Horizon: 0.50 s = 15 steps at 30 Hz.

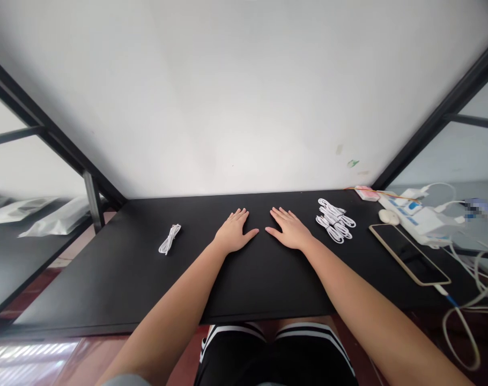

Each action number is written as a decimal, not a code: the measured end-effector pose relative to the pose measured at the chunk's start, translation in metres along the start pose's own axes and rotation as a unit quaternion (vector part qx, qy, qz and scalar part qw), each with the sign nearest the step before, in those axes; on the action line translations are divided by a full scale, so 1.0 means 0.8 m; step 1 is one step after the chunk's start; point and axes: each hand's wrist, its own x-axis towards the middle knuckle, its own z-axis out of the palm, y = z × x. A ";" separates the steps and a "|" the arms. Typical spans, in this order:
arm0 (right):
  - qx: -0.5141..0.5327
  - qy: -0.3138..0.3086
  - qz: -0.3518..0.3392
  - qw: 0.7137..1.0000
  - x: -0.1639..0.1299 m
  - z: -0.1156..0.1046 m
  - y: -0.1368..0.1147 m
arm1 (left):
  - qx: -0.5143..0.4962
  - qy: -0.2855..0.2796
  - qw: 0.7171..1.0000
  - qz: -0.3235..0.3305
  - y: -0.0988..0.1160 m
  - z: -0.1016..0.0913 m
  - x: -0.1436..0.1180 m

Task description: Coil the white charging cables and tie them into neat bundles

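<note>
My left hand [235, 232] lies flat on the black desk [264, 284], thumb out to the side and fingers stretched toward the wall. Across a small gap, my right hand [289, 229] rests the same way, palm down. Neither hand holds anything. Left of my left hand is a single white cable [170, 239], folded into a tied bundle. A pile of several white coiled cables [334, 221] sits just right of my right hand, not touched by it.
At the right, a phone [408, 254] lies with a charging cable [461, 316] plugged in. Behind it are a white power strip [405, 209] with plugs and a white earbud case [389, 216]. Black metal frames [93, 198] bound both ends; a white wall [236, 107] rises behind.
</note>
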 end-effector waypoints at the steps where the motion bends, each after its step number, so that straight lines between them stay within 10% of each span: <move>1: -0.001 0.000 0.000 1.000 0.000 0.000 0.000 | 0.004 0.000 1.000 -0.001 0.000 0.000 0.000; 15: 0.028 0.023 -0.007 0.999 -0.001 0.000 0.000 | 0.017 -0.019 0.999 -0.022 0.001 -0.005 0.002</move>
